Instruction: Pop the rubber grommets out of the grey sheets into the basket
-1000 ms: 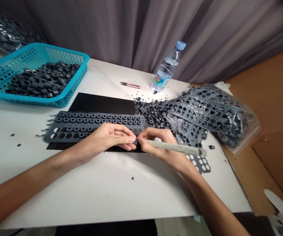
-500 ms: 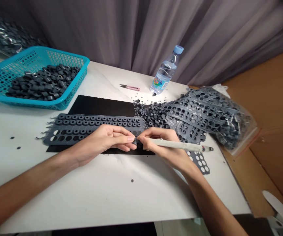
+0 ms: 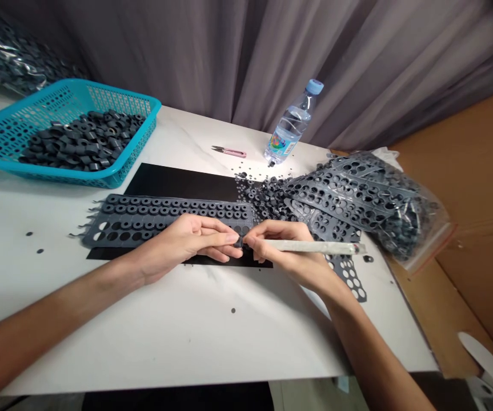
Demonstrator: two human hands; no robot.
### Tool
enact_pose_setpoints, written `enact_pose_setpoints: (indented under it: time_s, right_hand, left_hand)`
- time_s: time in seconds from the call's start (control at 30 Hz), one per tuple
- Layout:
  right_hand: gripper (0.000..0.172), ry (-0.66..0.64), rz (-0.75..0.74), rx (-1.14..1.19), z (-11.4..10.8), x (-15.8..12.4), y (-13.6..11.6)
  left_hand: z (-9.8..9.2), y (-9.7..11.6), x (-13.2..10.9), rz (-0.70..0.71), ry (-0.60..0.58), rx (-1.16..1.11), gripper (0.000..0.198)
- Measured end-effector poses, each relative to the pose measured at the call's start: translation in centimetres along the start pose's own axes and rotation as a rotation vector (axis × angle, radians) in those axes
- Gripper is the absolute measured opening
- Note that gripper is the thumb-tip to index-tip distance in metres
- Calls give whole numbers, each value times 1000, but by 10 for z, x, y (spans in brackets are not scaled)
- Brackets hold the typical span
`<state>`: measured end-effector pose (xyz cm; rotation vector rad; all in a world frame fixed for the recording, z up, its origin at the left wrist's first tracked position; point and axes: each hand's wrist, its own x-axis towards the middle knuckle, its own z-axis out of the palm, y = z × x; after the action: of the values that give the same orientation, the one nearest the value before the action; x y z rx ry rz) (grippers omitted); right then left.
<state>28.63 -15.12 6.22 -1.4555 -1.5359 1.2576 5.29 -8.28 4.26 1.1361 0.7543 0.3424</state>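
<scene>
Between the thumb and fingers of my left hand (image 3: 199,238) is a small dark rubber ring (image 3: 240,241), partly hidden by the fingertips. My right hand (image 3: 287,245) is closed round a whitish pen-like tool (image 3: 310,246), its rear end pointing right. The tool's front end is hidden at the fingertips, close against the ring. Just behind both hands lies a dark grey rubber sheet (image 3: 173,209) with rows of rings and several open holes at its left end. It rests on a black mat (image 3: 177,181).
A turquoise basket (image 3: 137,149) of dark rubber pieces stands at the back left. Small pink-handled snips (image 3: 231,152) and a water bottle (image 3: 291,128) are behind. Loose rings (image 3: 272,194), punched sheets (image 3: 340,185) and a clear bag (image 3: 417,222) crowd the right.
The view has shifted slightly. The tool's rear end has swung up a little and now stands apart from a dark ring on the table. Both hands keep their hold.
</scene>
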Motion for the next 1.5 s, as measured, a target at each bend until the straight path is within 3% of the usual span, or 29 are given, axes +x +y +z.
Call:
enact_pose_setpoints:
  time_s: [0.27,0.8,1.1,1.5]
  right_hand:
    - [18,-36,11,15,3,1,0]
    - [6,-32,-30,59,8,1,3]
    - [17,-48,22,33,7,1,0]
    - [17,-55,19,59,8,0,1]
  left_hand:
    - [1,1,1,-5,3,22,30]
    - [1,2,0,9,-34,84,32]
    - [-3,7,-1,13,-11,100,34]
    - [1,10,-4,30,-4,89,28]
